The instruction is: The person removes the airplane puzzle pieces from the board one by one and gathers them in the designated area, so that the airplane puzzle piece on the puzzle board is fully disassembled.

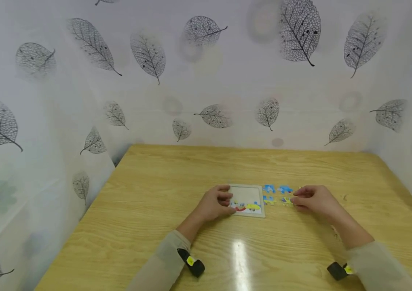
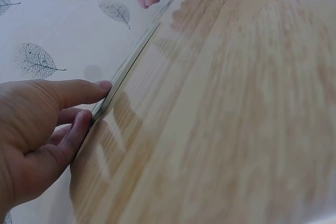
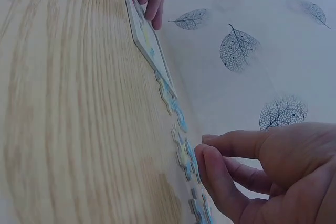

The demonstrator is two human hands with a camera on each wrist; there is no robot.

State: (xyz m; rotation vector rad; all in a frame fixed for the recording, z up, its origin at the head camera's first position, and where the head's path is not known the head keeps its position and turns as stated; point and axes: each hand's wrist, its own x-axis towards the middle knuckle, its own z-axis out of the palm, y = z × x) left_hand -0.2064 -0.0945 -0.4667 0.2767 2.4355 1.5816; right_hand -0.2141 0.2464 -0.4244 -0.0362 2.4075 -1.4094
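Observation:
A square puzzle tray (image 1: 246, 189) lies flat on the table, its lower part filled with pieces showing red and yellow pictures (image 1: 252, 206). My left hand (image 1: 216, 203) grips the tray's left edge with curled fingers and thumb, seen from the side in the left wrist view. To the tray's right lie several loose jigsaw pieces, among them a blue one (image 1: 269, 188) and a yellow-and-blue one (image 1: 269, 200). My right hand (image 1: 315, 200) hovers over the right-hand pieces, fingertips close to a yellow piece (image 1: 286, 200). In the right wrist view, nothing shows between its thumb and fingers.
The wooden table (image 1: 162, 173) stretches around the tray, with a bright reflection near its front. A white cloth with leaf prints (image 1: 227, 81) hangs behind and at both sides. More loose pieces (image 3: 198, 208) lie beneath the right hand.

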